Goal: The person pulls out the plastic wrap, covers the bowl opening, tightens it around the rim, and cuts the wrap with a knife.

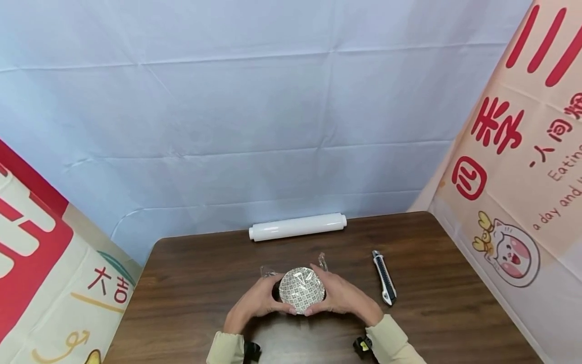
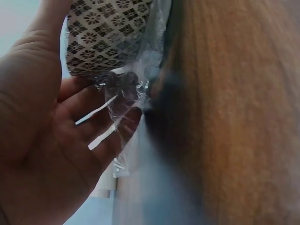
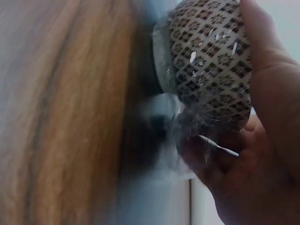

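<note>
A small round bowl (image 1: 302, 290) with a dark floral lattice pattern is between both hands, just over the table. Clear plastic film (image 2: 126, 101) clings to it and hangs loose at the sides. On one side my left hand (image 1: 260, 302) grips it, thumb at the near side and fingers around the far side. My right hand (image 1: 342, 296) holds the opposite side the same way. The bowl's patterned wall (image 3: 213, 56) shows glints of film in the right wrist view. The palms hide parts of its sides.
A white roll (image 1: 297, 227) lies along the back edge of the brown wooden table (image 1: 191, 283). To the right of the hands lies a utility knife (image 1: 384, 278). Pale blue cloth (image 1: 254, 116) hangs behind, with printed banners (image 1: 500, 212) at the sides.
</note>
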Tool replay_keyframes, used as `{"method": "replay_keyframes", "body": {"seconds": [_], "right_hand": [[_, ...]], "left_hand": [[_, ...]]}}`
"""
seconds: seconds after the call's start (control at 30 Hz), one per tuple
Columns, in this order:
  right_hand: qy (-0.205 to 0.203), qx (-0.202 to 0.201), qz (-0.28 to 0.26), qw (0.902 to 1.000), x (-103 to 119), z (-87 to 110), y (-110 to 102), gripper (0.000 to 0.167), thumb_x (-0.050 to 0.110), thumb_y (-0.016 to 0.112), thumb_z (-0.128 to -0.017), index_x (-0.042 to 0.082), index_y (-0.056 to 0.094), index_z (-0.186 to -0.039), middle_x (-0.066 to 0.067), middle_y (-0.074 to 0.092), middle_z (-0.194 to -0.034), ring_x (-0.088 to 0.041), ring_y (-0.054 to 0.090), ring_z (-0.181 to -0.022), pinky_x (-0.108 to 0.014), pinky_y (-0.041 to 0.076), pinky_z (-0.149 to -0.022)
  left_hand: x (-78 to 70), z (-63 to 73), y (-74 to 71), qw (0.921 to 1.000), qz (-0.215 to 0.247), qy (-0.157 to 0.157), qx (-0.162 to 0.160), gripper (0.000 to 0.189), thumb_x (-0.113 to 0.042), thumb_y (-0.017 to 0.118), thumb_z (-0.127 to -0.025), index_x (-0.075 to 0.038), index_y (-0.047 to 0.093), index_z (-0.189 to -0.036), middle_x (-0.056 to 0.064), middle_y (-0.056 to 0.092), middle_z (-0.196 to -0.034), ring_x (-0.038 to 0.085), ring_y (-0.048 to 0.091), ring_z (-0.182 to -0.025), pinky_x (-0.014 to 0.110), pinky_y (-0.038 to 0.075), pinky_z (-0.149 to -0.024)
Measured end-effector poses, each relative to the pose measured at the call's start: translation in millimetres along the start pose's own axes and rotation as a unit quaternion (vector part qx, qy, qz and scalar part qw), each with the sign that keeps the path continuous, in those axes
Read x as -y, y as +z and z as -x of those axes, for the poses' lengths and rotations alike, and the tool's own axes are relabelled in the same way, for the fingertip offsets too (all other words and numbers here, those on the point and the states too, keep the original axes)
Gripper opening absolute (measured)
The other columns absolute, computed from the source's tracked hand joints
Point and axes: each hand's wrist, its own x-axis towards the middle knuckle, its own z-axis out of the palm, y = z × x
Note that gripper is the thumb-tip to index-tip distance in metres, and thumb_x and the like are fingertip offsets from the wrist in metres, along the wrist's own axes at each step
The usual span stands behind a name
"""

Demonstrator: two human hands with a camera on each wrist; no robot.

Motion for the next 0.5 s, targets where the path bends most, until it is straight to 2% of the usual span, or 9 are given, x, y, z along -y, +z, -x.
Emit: {"method": "replay_keyframes", "body": {"seconds": [0.17,0.23,0.3,0.4,0.5], "right_hand": [[-0.045,-0.013,0.073,0.9962,2.9,-2.7,-4.4,0.126,0.076,0.084,-0.067,-0.002,0.042,-0.157,-0.020,0.052,-0.158,-0.045,0.033,-0.156,-0.063,0.037,-0.122],[-0.060,-0.012,0.088,0.9943,2.4,-4.5,-6.6,0.125,0.075,0.085,-0.068,-0.002,0.043,-0.156,-0.022,0.047,-0.161,-0.046,0.030,-0.158,-0.062,0.035,-0.124],[-0.054,0.003,0.083,0.9950,1.2,-6.0,-8.5,0.126,0.075,0.083,-0.070,-0.001,0.038,-0.160,-0.023,0.044,-0.163,-0.044,0.035,-0.156,-0.059,0.040,-0.121],[-0.025,0.019,0.062,0.9976,-2.1,-9.0,-9.8,0.128,0.077,0.081,-0.072,0.004,0.030,-0.165,-0.022,0.046,-0.162,-0.041,0.047,-0.149,-0.055,0.046,-0.118],[-0.002,0.012,0.052,0.9986,-5.4,-12.8,-9.5,0.128,0.078,0.079,-0.073,0.006,0.027,-0.166,-0.023,0.052,-0.157,-0.041,0.055,-0.141,-0.054,0.049,-0.114]], "left_hand": [[-0.4,-1.0,-1.8,0.9992,-0.030,0.021,-0.014,0.103,-0.059,0.092,-0.072,-0.014,0.050,-0.155,0.003,0.054,-0.158,0.029,0.047,-0.147,0.057,0.042,-0.120],[-0.4,-2.0,-2.1,0.9994,-0.029,0.018,-0.010,0.107,-0.059,0.093,-0.072,-0.012,0.048,-0.157,0.006,0.052,-0.160,0.031,0.046,-0.148,0.058,0.042,-0.119],[0.5,-3.6,-1.6,0.9997,-0.019,0.013,-0.002,0.107,-0.060,0.092,-0.072,-0.013,0.047,-0.157,0.005,0.055,-0.158,0.028,0.053,-0.144,0.054,0.046,-0.118],[1.6,-6.1,-1.6,0.9999,-0.002,-0.012,0.007,0.101,-0.061,0.090,-0.075,-0.016,0.049,-0.156,0.003,0.063,-0.148,0.021,0.064,-0.130,0.047,0.053,-0.111],[2.5,-8.6,-3.0,0.9995,-0.003,-0.031,0.002,0.096,-0.062,0.085,-0.080,-0.014,0.050,-0.155,0.005,0.064,-0.147,0.022,0.065,-0.128,0.047,0.054,-0.108]]}}
